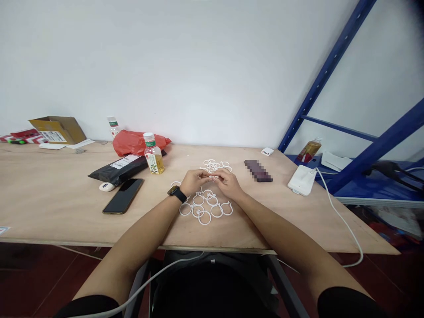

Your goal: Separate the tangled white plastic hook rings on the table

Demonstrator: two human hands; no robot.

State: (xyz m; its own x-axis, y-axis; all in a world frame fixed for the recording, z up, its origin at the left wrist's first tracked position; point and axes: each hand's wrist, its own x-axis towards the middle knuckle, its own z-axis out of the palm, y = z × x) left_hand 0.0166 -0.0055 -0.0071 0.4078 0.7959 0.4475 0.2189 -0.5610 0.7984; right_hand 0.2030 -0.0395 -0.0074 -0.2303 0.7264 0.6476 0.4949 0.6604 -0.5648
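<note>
My left hand [195,181], with a black watch [178,193] on the wrist, meets my right hand [228,183] over the middle of the table. Both hands have their fingertips pinched on a small white piece [212,177], mostly hidden by the fingers; it looks like part of a ring. Several white rings with small clips [204,217] lie on the wood in front of and below the hands. Another group of white rings [212,166] lies just behind the fingers.
On the wooden table [212,236], a phone [123,196], black package [122,170], drink bottle [153,154] and red bag [127,142] lie left. A dark pixelated object [258,171], white power adapter [302,179] with cable and blue metal frame [326,66] are right.
</note>
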